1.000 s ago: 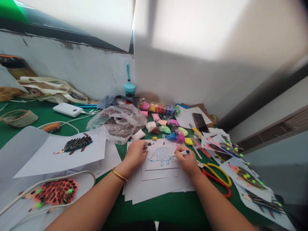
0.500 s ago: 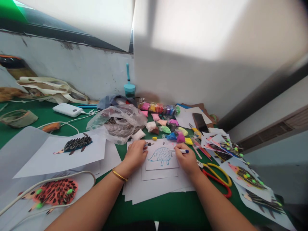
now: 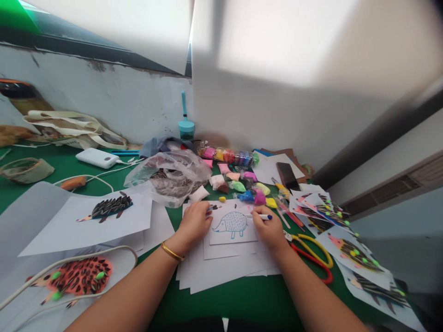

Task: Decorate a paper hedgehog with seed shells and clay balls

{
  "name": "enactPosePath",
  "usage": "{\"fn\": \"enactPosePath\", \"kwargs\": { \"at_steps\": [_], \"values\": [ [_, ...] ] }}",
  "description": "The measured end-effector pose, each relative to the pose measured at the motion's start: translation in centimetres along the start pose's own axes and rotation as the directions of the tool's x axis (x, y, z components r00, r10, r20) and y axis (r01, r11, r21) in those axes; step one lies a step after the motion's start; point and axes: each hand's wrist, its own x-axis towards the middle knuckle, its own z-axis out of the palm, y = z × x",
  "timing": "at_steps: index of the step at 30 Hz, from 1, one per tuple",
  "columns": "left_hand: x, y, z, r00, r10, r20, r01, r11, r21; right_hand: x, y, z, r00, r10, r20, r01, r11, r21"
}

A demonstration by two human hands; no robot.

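On a small white sheet (image 3: 228, 237) is a blue hedgehog drawing (image 3: 234, 222) with short marks over its back. My right hand (image 3: 268, 226) is closed around a white marker (image 3: 259, 216) with a dark blue end, at the right edge of the drawing. My left hand (image 3: 196, 223) rests at the sheet's upper left, fingers closed round a small light-coloured item, perhaps a pen cap, too small to make out. Larger white papers (image 3: 204, 276) lie under the drawing. A few seeds (image 3: 214, 207) and a yellow clay bit (image 3: 222, 199) are just above it.
Bagged coloured clay (image 3: 259, 197) and a plastic bag of seeds (image 3: 169, 180) lie behind the hands. Scissors (image 3: 313, 253) are at my right forearm, beside finished hedgehog pictures (image 3: 360, 253). Another seed hedgehog (image 3: 110, 206), a red one (image 3: 83, 275) and a white cable (image 3: 121, 247) are left.
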Motion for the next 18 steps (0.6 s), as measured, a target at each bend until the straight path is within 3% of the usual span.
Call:
{"fn": "enactPosePath", "kwargs": {
  "at_steps": [18],
  "values": [
    [0.00,-0.05,-0.04,1.000,0.012,-0.009,-0.012,1.000,-0.005,0.03,-0.07,-0.11,1.000,0.015,0.015,-0.015,1.000,-0.023]
  ]
}}
